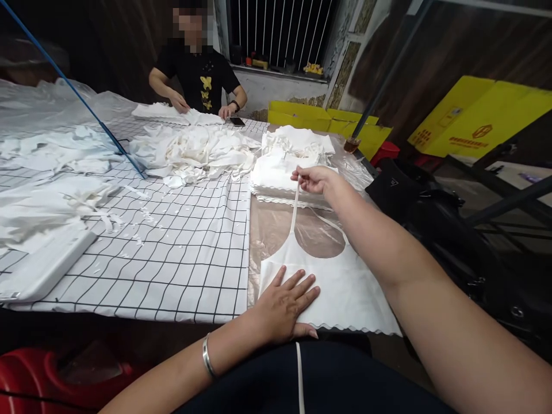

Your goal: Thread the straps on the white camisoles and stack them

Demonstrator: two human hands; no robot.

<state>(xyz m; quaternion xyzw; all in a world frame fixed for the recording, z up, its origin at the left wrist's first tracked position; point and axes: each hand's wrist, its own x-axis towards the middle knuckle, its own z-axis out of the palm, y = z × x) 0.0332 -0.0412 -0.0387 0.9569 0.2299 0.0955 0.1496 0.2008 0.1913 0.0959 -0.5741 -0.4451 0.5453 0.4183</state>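
We see a white garment [340, 282] with a white strap [295, 210], scalloped hem. White folded stack [284, 172], white loose heap [194, 150]. Tablecloth [172, 253] is white with a black grid pattern; next to it clear brownish plastic sheet [269, 230]. Silver bangle [207, 357] on our left wrist. Co-worker's shirt [202, 75] is black with a yellow print. Yellow cartons [478, 118], with a reddish-brown logo. Blue rod [73, 89]. Red object [26, 379], lower left corner.
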